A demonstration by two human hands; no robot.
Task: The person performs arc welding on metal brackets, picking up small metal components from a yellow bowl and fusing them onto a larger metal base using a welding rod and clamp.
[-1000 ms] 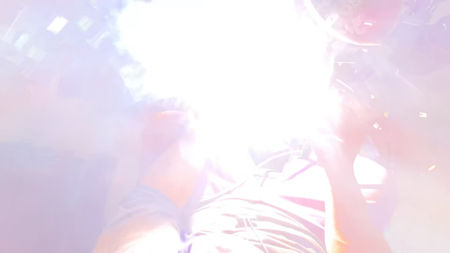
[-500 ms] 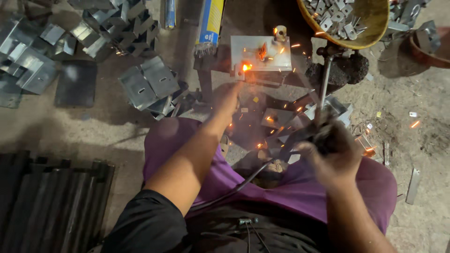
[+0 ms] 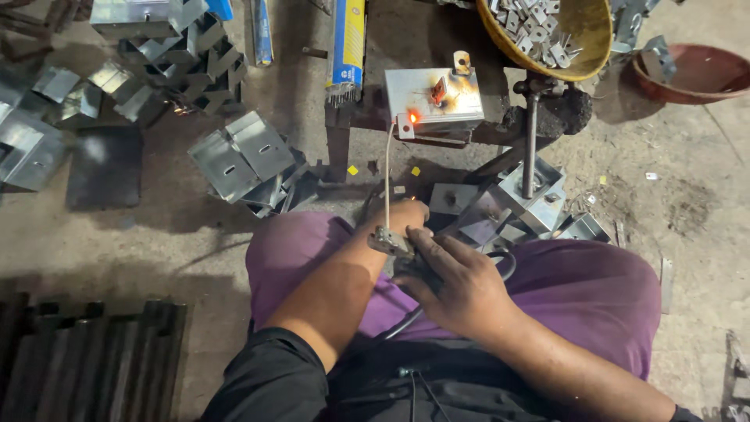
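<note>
Dusty concrete floor (image 3: 687, 180) lies under scattered metal brackets (image 3: 246, 160), where the right hand (image 3: 457, 285) grips an electrode holder (image 3: 394, 244), left hand (image 3: 406, 215) closed beside its rod (image 3: 387, 172), tip glowing on a steel box (image 3: 433, 98).

Both forearms reach forward over the purple-clad lap (image 3: 547, 289). The right hand (image 3: 457, 285) lies palm down above the middle of the lap, fingers curled shut around a dark grip. The left hand (image 3: 405, 215) sits just beyond it at the lap's front edge, closed in a loose fist, its wrist touching the right fingers.
</note>
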